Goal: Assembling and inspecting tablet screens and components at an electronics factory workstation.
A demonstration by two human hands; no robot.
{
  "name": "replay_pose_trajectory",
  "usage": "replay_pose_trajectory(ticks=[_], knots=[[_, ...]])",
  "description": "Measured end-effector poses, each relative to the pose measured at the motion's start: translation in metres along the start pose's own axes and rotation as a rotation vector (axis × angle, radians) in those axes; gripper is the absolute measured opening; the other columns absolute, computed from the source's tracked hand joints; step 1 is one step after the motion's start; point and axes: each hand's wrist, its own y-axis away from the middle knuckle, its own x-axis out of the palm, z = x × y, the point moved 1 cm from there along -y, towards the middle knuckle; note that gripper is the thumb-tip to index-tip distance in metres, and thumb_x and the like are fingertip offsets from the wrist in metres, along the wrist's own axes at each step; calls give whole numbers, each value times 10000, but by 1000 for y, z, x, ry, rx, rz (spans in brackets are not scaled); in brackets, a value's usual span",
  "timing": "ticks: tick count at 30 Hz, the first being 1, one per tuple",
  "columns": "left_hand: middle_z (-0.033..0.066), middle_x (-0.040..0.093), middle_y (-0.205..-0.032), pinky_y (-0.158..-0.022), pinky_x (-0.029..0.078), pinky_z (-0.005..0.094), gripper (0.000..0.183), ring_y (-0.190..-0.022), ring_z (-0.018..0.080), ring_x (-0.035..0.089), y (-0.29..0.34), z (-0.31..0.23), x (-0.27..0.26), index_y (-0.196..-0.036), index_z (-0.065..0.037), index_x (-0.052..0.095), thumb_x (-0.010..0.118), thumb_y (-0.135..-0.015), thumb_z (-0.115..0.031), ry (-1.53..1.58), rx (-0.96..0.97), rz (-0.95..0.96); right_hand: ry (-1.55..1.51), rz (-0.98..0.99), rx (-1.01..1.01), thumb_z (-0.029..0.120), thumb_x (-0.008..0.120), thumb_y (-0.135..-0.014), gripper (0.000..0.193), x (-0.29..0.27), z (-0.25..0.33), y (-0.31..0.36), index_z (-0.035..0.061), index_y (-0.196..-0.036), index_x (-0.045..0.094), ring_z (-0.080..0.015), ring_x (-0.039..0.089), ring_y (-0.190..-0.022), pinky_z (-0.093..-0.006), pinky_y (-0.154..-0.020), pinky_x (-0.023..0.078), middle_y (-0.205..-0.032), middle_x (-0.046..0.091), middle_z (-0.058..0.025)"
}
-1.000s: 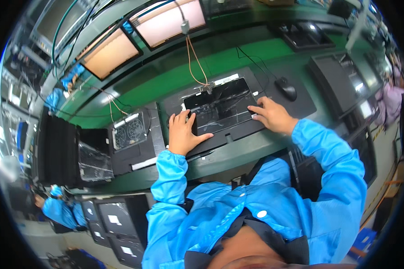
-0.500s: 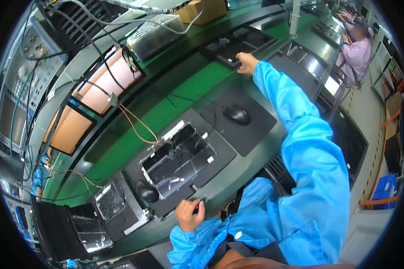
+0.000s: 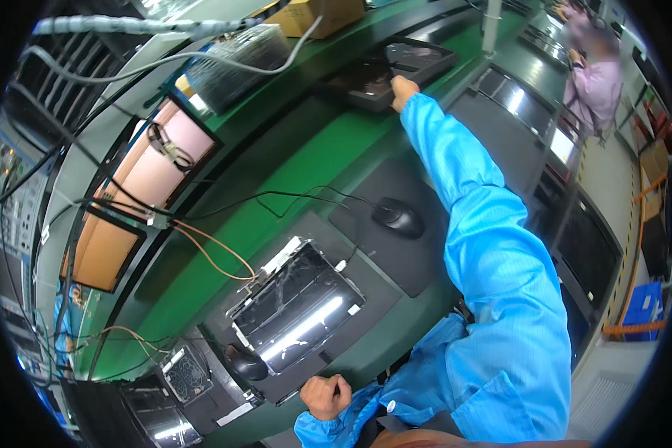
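Observation:
My right hand (image 3: 405, 91) reaches far forward and is closed at the near edge of a shallow black tray (image 3: 371, 100) with raised walls. Its fingertips are partly hidden by the hand itself. At the front edge of the bench, my left hand (image 3: 325, 396) is curled with the thumb against the fingers; I cannot see what is inside it. Just beyond it lies a glossy black display panel (image 3: 297, 302) with white tabs, on a dark mat. A black mouse (image 3: 245, 363) sits left of the panel, and another mouse (image 3: 398, 216) rests on a dark pad (image 3: 396, 257).
Cables hang across the left side in front of two framed panels (image 3: 151, 157). A plastic-wrapped stack (image 3: 239, 67) and a cardboard box (image 3: 317, 16) stand at the back. More dark panels (image 3: 504, 127) lie to the right. A person in pink (image 3: 596, 89) sits at the far right.
My right hand has come down from a pointing pose onto the tray's near edge. The view has shifted slightly. My left hand stays curled by the bench edge.

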Motion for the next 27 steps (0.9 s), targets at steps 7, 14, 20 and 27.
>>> replay_pose_trajectory(ticks=[7,14,20,27], knots=[[72,540,-630,-490,384,391,81,-524,266,514,21,1,-11,-788,-52,654,696,-745,2,-168,-131,-84,-271,-290,160,58,618,-823,361,53,157,134,-183,-1092,629,-351,679,-1009,-454,-908,528,-1088,686,-230],[107,600,-701,-525,379,418,66,-579,303,545,17,1,-12,-790,-22,622,665,-813,22,-162,-127,-125,-359,-200,165,109,611,-960,288,-130,241,251,-57,-1195,592,-314,684,-1030,-475,-994,541,-1136,675,-182],[113,571,-693,-522,371,425,91,-577,304,533,15,-2,-7,-812,-19,617,675,-805,51,-174,-115,-121,-140,-42,583,137,614,-990,365,-218,201,320,-37,-1306,558,-362,664,-1162,-483,-957,568,-1224,671,-200],[126,561,-696,-544,377,422,92,-597,314,528,14,-4,-10,-801,-12,606,667,-831,51,-187,-149,-139,1131,83,587,390,611,-1006,459,-206,272,328,-46,-1132,679,-354,747,-859,-470,-713,605,-1041,732,-229]])
